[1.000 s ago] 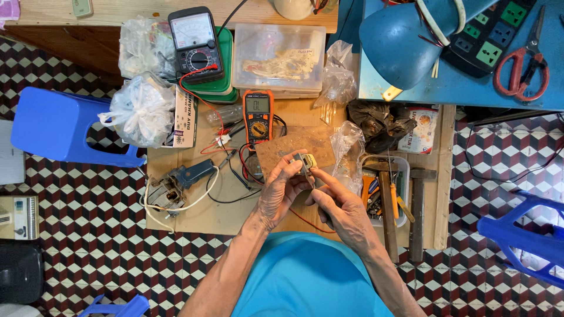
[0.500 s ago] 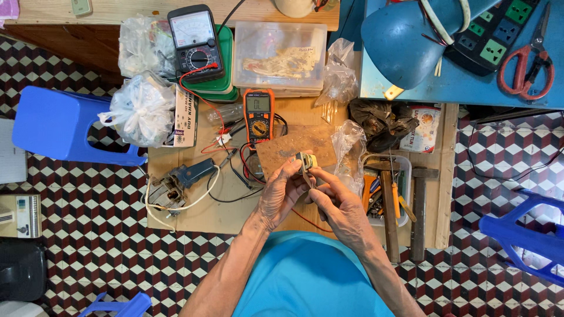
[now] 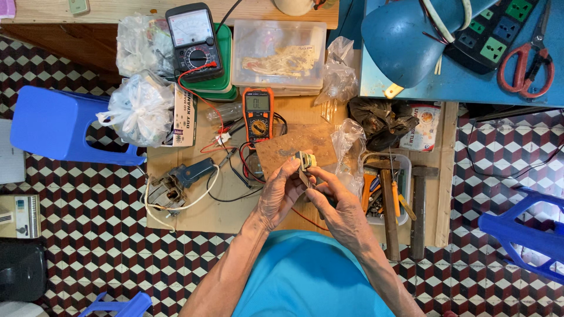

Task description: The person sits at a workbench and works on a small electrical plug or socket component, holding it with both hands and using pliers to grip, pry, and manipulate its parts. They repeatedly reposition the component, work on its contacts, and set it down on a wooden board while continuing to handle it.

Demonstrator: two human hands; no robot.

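Where the fingers meet, much of the small part (image 3: 305,161) is covered, so its kind is hard to make out; only a pale, boxy top shows. Left hand (image 3: 277,196) and right hand (image 3: 338,205) are close together, both pinched on it above the brown board (image 3: 282,147). Just beyond lies the orange meter (image 3: 257,113). Hammers (image 3: 418,205) lie to the right, partly overlapped by a tray (image 3: 405,170).
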